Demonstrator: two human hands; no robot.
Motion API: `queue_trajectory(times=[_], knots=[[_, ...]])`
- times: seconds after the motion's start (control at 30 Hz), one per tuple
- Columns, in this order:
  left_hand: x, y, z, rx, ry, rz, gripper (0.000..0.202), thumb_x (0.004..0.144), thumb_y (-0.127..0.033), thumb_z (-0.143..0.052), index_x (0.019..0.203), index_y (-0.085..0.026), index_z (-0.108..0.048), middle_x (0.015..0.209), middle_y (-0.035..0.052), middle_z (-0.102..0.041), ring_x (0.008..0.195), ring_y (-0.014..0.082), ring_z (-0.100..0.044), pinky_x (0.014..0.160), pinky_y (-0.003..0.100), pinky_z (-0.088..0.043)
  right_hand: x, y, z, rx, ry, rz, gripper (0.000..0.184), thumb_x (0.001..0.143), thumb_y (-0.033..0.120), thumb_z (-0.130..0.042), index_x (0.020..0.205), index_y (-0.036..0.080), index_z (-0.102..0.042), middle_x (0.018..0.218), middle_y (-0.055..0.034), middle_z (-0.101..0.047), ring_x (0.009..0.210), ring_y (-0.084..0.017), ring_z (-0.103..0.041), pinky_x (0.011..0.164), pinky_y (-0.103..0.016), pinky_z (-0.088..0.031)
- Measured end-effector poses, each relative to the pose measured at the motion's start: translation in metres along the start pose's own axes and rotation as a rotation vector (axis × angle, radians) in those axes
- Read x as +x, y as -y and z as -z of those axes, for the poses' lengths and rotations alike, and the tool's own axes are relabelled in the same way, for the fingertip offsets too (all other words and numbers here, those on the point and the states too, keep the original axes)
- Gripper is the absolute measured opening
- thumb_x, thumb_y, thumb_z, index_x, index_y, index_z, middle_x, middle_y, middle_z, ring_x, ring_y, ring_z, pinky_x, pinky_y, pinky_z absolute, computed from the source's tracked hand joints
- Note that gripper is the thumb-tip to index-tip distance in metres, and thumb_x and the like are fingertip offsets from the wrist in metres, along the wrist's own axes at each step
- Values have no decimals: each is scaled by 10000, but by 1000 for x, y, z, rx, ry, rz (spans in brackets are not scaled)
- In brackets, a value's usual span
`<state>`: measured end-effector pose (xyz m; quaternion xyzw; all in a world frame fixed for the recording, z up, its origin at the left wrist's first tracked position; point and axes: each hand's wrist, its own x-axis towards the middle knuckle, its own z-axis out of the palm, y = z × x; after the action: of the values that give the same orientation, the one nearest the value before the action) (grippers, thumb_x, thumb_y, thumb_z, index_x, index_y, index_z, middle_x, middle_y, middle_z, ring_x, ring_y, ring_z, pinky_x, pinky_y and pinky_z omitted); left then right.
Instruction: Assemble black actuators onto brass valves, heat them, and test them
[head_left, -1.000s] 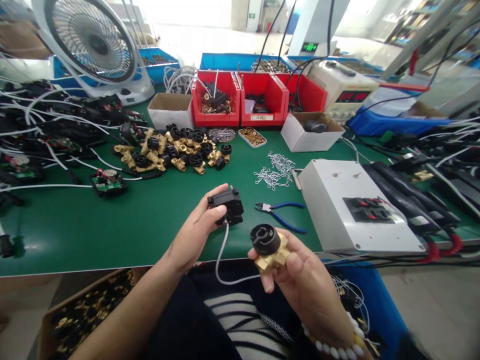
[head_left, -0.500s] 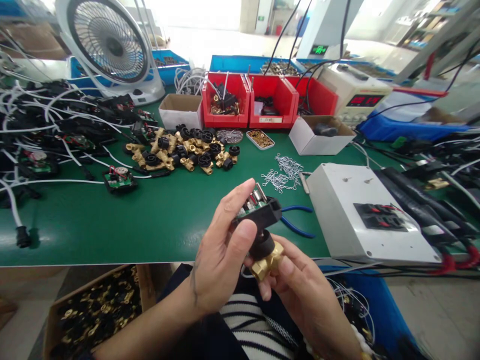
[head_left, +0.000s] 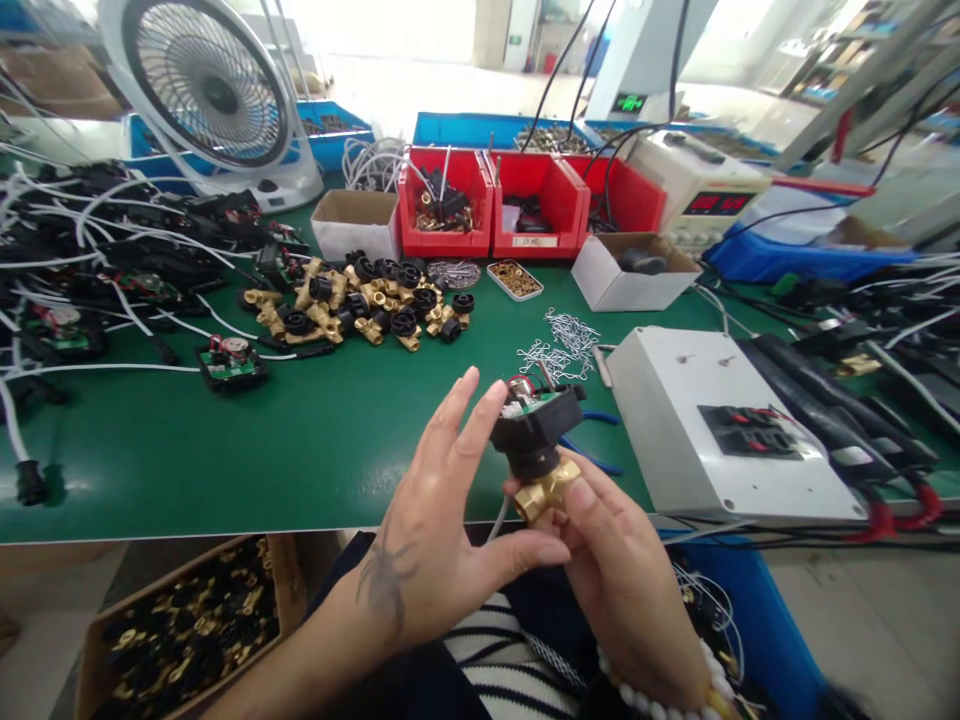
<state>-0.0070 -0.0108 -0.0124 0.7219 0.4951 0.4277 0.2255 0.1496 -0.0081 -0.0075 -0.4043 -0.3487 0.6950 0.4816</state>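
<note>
My right hand point(head_left: 622, 560) grips a brass valve body point(head_left: 546, 492) from below. A black housing with a green circuit board point(head_left: 534, 422) sits on top of the brass body, and a white cable hangs from it. My left hand point(head_left: 442, 520) is beside the housing with fingers stretched out; its fingertips touch the housing's left side and its thumb lies under the brass body. Both hands are above the table's front edge.
A pile of brass valve bodies point(head_left: 360, 300) lies on the green table point(head_left: 225, 450). Blue pliers point(head_left: 592, 440), wire clips point(head_left: 562, 340), a white box point(head_left: 712, 420), red bins point(head_left: 525, 200), a fan point(head_left: 210, 90) and wired boards point(head_left: 90, 270) surround it. A carton of parts point(head_left: 187, 630) sits below left.
The black housing went from my left hand onto the brass body in my right hand. My left fingers have let go and spread out beside it.
</note>
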Motion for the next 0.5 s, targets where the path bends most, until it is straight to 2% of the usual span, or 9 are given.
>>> queue_trajectory(times=[0.1,0.17,0.27,0.33,0.4,0.43,0.5], knots=[[-2,-2,-1,147,-42,-57,867,831,-475,-697,1517,-287,-200,1501,119,-356,1390,283,-370,1125,418,-392,-1,1,1,-67,-34,17,434,842,489,-703,1141,188,-608,817,-40,-715,533,-64,-503,508,-161,-430],[-2,-2,-3,193,-86,-77,804,851,-398,-689,1498,-266,-231,1384,120,-451,1293,255,-462,1066,378,-446,-2,0,3,-153,-24,21,443,866,534,-651,1152,200,-595,809,-35,-706,500,-65,-454,475,-175,-398],[-2,4,-7,181,-142,-29,755,796,-380,-719,1426,-242,-328,1212,96,-523,1113,239,-553,939,360,-513,7,4,11,-424,26,138,454,903,593,-546,1115,198,-612,853,-56,-694,597,-121,-546,549,-237,-469],[-2,13,-9,147,-149,59,718,764,-394,-721,1374,-234,-377,1112,70,-532,1005,231,-571,872,373,-527,23,13,22,-651,-79,311,415,909,563,-546,1094,198,-615,880,-60,-675,710,-161,-601,650,-288,-508],[-2,24,-13,123,-145,154,682,765,-401,-704,1349,-223,-400,1058,54,-522,961,224,-562,867,396,-516,46,23,33,-878,-259,456,327,905,466,-578,1085,194,-596,888,-55,-655,772,-178,-615,726,-325,-512],[-2,30,-14,113,-141,193,666,771,-403,-694,1342,-216,-408,1049,52,-517,958,223,-556,876,405,-508,59,29,37,-1002,-329,481,281,901,402,-586,1079,185,-583,887,-56,-649,789,-184,-618,747,-337,-511],[0,39,-17,81,-130,245,648,783,-411,-676,1336,-197,-414,1046,54,-510,958,221,-546,888,414,-496,87,37,43,-1250,-363,435,213,884,278,-589,1058,157,-572,915,-76,-651,826,-197,-626,781,-351,-506]])
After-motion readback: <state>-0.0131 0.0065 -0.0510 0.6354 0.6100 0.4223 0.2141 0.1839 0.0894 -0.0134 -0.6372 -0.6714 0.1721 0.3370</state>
